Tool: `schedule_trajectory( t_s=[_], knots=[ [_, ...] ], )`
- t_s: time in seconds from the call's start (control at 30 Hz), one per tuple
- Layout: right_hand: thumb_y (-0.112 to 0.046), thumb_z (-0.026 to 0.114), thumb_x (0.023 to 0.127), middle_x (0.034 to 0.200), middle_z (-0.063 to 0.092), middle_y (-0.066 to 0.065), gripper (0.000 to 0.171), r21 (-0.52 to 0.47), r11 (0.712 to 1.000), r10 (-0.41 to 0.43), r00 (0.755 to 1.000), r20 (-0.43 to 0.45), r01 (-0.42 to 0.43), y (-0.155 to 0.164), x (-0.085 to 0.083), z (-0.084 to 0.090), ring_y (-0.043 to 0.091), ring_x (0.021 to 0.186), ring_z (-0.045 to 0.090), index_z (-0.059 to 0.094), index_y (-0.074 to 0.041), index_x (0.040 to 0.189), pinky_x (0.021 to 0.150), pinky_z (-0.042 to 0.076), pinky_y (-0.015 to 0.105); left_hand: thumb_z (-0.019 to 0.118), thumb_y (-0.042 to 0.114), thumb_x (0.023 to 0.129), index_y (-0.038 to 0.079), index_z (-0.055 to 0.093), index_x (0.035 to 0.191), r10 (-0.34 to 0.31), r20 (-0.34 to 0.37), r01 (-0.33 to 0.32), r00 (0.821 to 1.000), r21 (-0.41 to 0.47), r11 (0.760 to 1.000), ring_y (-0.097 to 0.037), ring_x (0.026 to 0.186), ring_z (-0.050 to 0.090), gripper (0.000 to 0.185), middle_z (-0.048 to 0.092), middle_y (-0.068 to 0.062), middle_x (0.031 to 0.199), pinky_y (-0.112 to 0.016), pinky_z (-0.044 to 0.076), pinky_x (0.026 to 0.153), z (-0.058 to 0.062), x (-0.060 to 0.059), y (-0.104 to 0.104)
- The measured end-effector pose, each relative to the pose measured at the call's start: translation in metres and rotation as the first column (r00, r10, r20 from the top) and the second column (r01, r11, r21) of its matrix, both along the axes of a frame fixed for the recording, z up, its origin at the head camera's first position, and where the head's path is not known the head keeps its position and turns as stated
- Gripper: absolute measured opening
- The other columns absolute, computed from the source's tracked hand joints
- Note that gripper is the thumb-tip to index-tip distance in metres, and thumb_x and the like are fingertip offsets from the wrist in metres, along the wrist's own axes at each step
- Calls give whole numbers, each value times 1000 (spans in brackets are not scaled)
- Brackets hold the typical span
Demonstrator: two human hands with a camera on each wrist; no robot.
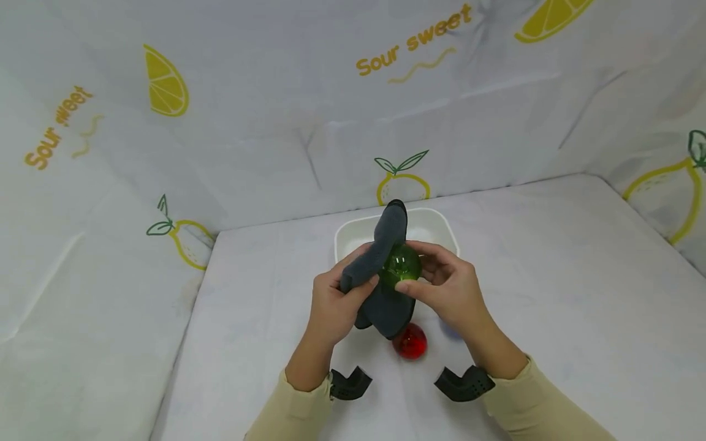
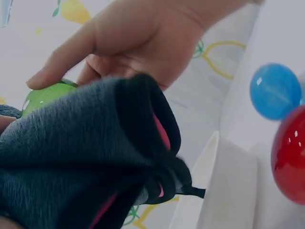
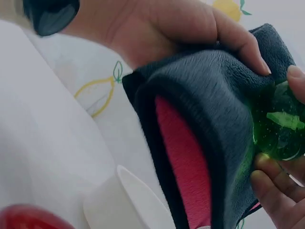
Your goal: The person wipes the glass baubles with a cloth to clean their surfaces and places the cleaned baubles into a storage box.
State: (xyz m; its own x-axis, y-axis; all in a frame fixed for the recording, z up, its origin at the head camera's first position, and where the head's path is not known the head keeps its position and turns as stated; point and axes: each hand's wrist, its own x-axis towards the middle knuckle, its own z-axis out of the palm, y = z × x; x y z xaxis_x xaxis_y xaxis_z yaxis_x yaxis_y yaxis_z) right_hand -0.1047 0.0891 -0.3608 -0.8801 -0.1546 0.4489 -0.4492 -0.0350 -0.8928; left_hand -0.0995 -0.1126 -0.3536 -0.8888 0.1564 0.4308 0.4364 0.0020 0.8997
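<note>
A dark grey cloth [image 1: 366,263] with a black edge and a pink underside is gripped by my left hand [image 1: 335,306], thumb on its near face. My right hand [image 1: 455,285] holds a clear green ball [image 1: 402,264] between thumb and fingers, its left side against the cloth. In the right wrist view the green ball [image 3: 281,121] shows something light green inside. Both hands are raised above the table, in front of a white basin [image 1: 430,223]. Part of the ball is hidden by the cloth in the left wrist view.
A red ball [image 1: 410,341] lies on the white-covered table [image 1: 265,306] below the cloth. Beside it is a blue ball [image 2: 275,90], mostly hidden by my right forearm in the head view. A lemon-print sheet [image 1: 265,92] hangs behind the table.
</note>
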Motion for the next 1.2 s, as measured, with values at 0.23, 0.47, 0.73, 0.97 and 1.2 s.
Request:
schedule_trajectory(
  t_s=[0.23, 0.47, 0.73, 0.97, 1.2],
  knots=[
    [0, 88, 68, 132, 60, 13, 67, 237, 970, 30, 945, -324, 51, 5, -2, 2, 13, 124, 57, 62, -2, 130, 99, 48, 19, 66, 2, 90, 1, 66, 123, -17, 145, 15, 989, 18, 1000, -24, 104, 69, 34, 69, -17, 118, -34, 59, 84, 9, 3, -5],
    [-23, 82, 80, 129, 58, 18, 53, 306, 941, 29, 871, -491, 142, 6, -6, -1, 20, 116, 60, 66, -2, 126, 99, 47, 16, 63, 4, 91, -1, 66, 122, -37, 239, 22, 970, 67, 998, -25, 98, 71, 32, 69, -20, 116, -36, 60, 79, 7, 4, -1],
    [8, 88, 64, 126, 62, 13, 75, 159, 982, -74, 983, -167, 101, 1, -2, -5, 10, 114, 62, 57, -2, 131, 96, 51, 20, 65, 1, 91, 2, 67, 125, 40, 58, -42, 997, 20, 999, -21, 128, 57, 34, 61, -8, 137, -35, 51, 101, -7, 4, 7],
    [7, 79, 76, 116, 64, 4, 55, -23, 997, -69, 981, 180, 75, -1, -2, -6, 12, 102, 64, 53, 3, 125, 87, 55, 20, 66, 0, 91, 3, 65, 128, 44, -6, -44, 999, -7, 999, -20, 136, 49, 37, 55, -4, 144, -36, 44, 107, -9, 4, 11],
    [1, 76, 82, 121, 64, 4, 50, -4, 995, -95, 975, 202, 98, 2, -2, -5, 12, 103, 65, 56, 0, 128, 87, 55, 20, 65, 1, 92, 1, 64, 129, 43, 3, -43, 999, -3, 999, -19, 135, 50, 37, 54, -4, 144, -35, 44, 108, -10, 4, 14]
  ],
)
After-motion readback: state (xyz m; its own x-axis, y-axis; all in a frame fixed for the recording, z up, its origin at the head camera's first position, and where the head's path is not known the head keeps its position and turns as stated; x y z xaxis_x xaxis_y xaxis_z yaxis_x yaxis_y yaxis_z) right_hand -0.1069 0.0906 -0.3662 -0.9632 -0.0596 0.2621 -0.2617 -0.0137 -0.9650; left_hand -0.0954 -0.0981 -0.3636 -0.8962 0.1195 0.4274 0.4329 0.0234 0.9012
